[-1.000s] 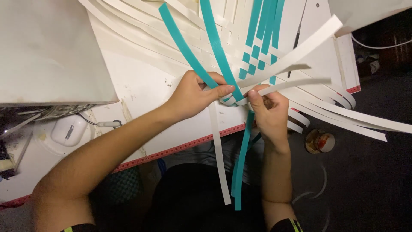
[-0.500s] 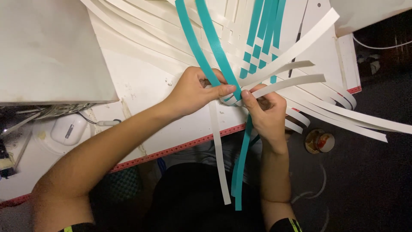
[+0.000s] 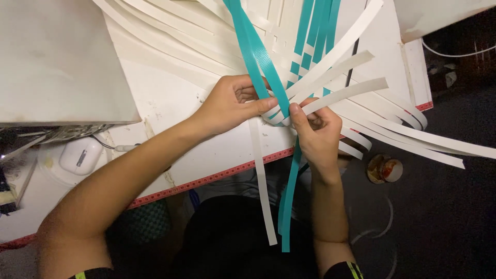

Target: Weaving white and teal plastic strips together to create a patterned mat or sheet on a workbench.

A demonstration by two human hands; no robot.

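Note:
A weave of teal strips [image 3: 258, 57] and white strips [image 3: 336, 57] lies on a white board [image 3: 170, 98]. My left hand [image 3: 230, 103] pinches the teal strips where they cross the white ones, thumb pressed on top. My right hand [image 3: 315, 132] meets it from the right, fingers closed on white strip ends at the weave's near corner. Loose teal and white strip tails [image 3: 287, 206] hang down past the board's edge between my forearms.
The board has a red near edge [image 3: 206, 181]. A grey box [image 3: 57, 62] sits at the left, a small white case with a cable [image 3: 80, 155] below it. A round tin [image 3: 385, 168] lies on the dark floor at right. Long white strips [image 3: 439, 142] fan out rightwards.
The teal strips have swung left and now stand more upright. Both hands stay pinched at the same crossing, the right one shifted slightly left.

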